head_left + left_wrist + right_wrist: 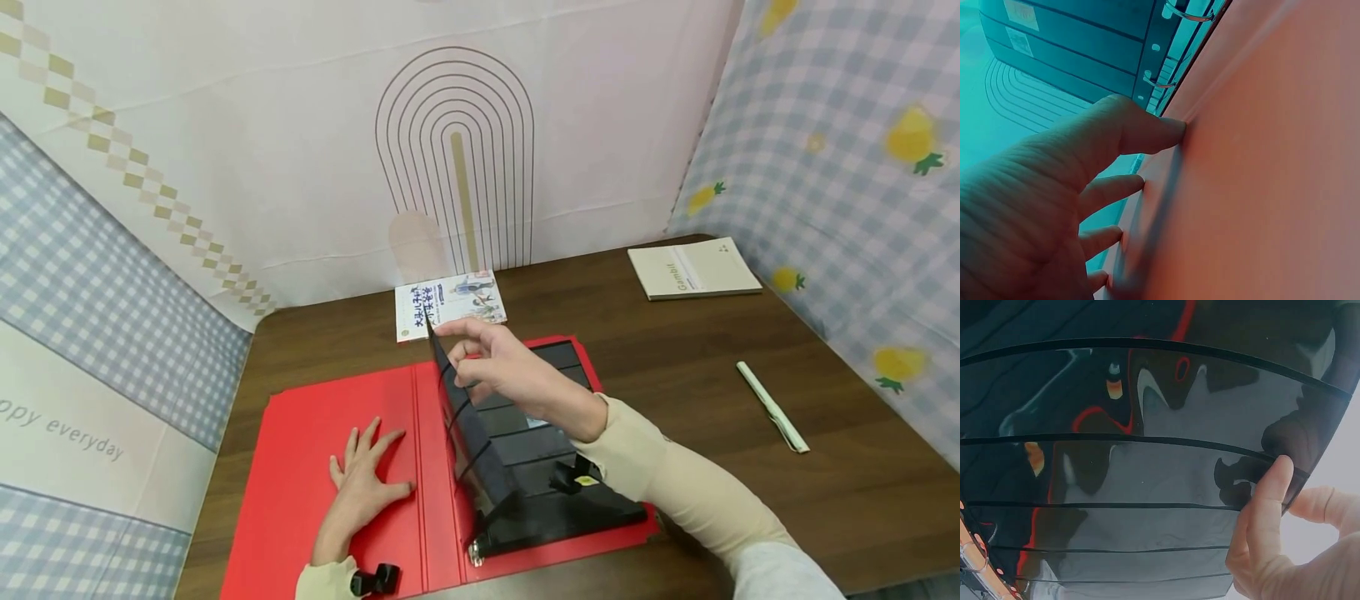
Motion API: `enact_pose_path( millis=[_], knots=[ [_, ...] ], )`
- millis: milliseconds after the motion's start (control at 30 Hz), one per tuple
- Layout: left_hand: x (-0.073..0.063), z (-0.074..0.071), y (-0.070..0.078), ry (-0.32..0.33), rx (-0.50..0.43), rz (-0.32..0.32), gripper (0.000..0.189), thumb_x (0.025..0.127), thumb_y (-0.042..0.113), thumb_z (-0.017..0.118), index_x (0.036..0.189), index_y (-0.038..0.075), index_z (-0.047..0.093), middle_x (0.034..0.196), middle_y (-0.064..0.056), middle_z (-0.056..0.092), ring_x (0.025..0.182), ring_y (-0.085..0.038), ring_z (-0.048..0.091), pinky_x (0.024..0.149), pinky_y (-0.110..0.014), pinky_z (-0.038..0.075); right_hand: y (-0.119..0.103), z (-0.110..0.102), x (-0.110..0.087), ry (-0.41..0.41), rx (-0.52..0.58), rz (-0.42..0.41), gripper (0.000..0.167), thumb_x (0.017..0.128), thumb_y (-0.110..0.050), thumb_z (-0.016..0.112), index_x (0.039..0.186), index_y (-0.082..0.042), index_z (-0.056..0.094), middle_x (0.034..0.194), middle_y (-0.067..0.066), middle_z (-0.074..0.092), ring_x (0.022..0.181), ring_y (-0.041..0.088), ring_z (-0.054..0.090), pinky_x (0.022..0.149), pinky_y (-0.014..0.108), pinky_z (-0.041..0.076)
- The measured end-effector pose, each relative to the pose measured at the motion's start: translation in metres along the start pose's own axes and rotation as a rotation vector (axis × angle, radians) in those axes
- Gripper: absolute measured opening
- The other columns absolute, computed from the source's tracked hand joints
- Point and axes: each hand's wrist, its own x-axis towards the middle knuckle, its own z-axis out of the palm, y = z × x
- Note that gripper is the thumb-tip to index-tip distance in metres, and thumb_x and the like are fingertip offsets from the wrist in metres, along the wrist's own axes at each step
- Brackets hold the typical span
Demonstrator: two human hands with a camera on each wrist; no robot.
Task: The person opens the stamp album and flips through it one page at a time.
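Album: lies open on the bench, its bare red cover to the left, its black pages on the right half.
Lifted page: stands up from the metal rings near the spine, bowed, not flat on either side.
Done so far: the cover is spread wide and one page is raised clear of those under it.
Left to do: the page turn looks about halfway; the page is not yet laid down, and which side it is meant for I cannot tell.
Pockets: two small pictures show in a page in the left wrist view; nobody is touching them.
Right hand: pinches the lifted page by its outer edge, thumb and finger on opposite faces, above the right half.
Left hand: fingers spread, tips resting on the red cover, thumb towards the spine; it grips nothing.
Page and hands: the page is in the right hand's pinch, and to the right of the left hand, apart from it.
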Motion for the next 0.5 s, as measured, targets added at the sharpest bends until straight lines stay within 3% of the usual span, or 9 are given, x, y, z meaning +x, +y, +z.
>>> enact_pose_path(
  millis=[333,500],
  knots=[
    [0.002,-0.002,0.006,0.044,-0.011,0.026,0.072,0.079,0.018,0.080,0.144,0.006,0.053,0.161,-0.024,0.025,0.148,-0.051,0.004,0.103,-0.079,-0.009,0.009,-0.001,0.005,-0.025,0.067,0.005,0.054,0.091,-0.004,0.055,0.144,0.001,0.045,0.086,0.001,0.060,0.079,0.013,0.057,0.063,0.029,0.052],
    [-0.004,-0.009,0.022,0.155,-0.036,0.106,0.068,0.086,0.017,0.077,0.146,0.002,0.049,0.158,-0.025,0.032,0.144,-0.049,0.025,0.106,-0.078,0.014,0.014,0.001,0.005,-0.062,0.126,-0.002,0.056,0.091,-0.004,0.060,0.143,0.005,0.044,0.089,0.003,0.062,0.076,0.013,0.061,0.063,0.029,0.056]
  ],
)
